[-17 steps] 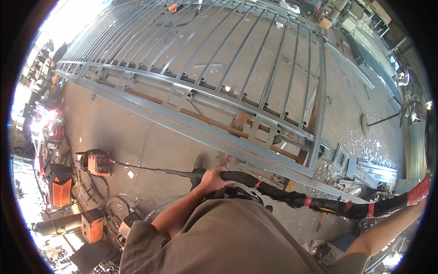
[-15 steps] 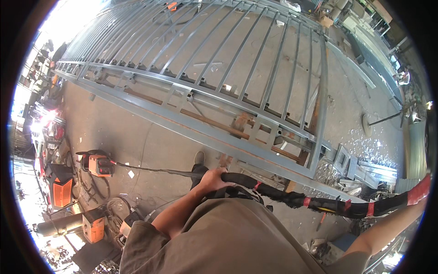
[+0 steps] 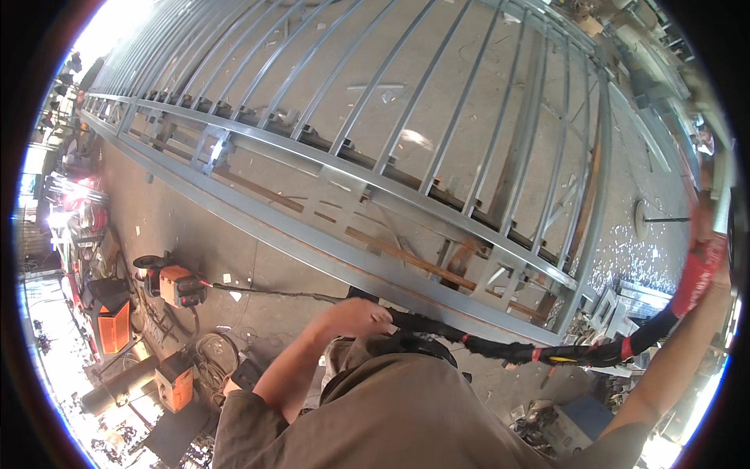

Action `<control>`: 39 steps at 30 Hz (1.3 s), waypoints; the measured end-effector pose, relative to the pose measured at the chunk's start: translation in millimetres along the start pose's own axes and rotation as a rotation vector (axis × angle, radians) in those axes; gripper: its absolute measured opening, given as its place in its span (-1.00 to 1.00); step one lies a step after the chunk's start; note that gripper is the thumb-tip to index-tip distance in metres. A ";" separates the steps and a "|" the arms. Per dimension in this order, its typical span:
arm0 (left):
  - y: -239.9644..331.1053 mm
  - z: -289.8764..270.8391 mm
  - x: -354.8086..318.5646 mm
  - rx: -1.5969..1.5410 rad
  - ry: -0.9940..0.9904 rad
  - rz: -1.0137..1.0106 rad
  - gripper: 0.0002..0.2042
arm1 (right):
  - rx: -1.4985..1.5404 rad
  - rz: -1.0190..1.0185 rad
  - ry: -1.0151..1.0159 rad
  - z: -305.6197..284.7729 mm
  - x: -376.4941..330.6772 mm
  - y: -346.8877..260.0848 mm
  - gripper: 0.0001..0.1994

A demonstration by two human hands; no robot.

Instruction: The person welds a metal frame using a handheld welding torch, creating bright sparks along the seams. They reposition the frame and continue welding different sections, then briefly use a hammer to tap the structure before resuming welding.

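A thick black cable bundle (image 3: 500,349), banded with red tape and showing a yellow strip, runs across in front of my waist. My left hand (image 3: 361,319) is closed around its left part, and a thinner black stretch leads on leftward from there. At the far right, the bundle bends up into a red-wrapped end (image 3: 701,273). My right hand (image 3: 705,223) is raised there and grips this end; its fingers are blurred and partly lost at the picture's rim. Beyond both hands lies a large grey metal gate frame (image 3: 312,242) with many parallel bars.
An orange-and-black machine (image 3: 178,286) stands on the floor at left, joined to the thin cable. Orange boxes (image 3: 174,388) and a coiled cable (image 3: 216,353) lie nearer. Metal offcuts (image 3: 625,301) are heaped at right. A blue-topped box (image 3: 582,420) sits at lower right.
My right hand has risen, lifting the red-wrapped cable end so it now bends upward. My left hand stays on the bundle, with its fingers turned. The view has shifted closer to the gate frame.
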State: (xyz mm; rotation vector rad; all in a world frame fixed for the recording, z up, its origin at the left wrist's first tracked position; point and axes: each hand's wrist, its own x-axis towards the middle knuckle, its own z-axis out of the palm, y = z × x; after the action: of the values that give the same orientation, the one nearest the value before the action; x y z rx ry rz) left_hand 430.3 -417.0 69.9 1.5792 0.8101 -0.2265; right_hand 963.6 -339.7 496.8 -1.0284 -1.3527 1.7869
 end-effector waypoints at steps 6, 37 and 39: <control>-4.7 -193.7 6.8 -0.059 0.653 -0.088 -0.69 | -0.283 0.449 0.447 65.0 204.8 125.9 -0.48; -22.3 -394.3 192.0 0.240 0.377 -0.263 -0.72 | 0.060 0.610 0.005 38.0 411.6 330.1 -0.42; -21.7 -395.1 191.8 0.251 0.382 -0.248 -0.71 | 0.056 0.641 -0.029 35.2 411.3 329.4 -0.33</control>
State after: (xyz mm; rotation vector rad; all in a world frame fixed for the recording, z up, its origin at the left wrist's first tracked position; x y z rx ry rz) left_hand 436.3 19.9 19.8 1.7836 1.3201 -0.2133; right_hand 723.9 -81.9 103.1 -1.5272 -1.0415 2.2807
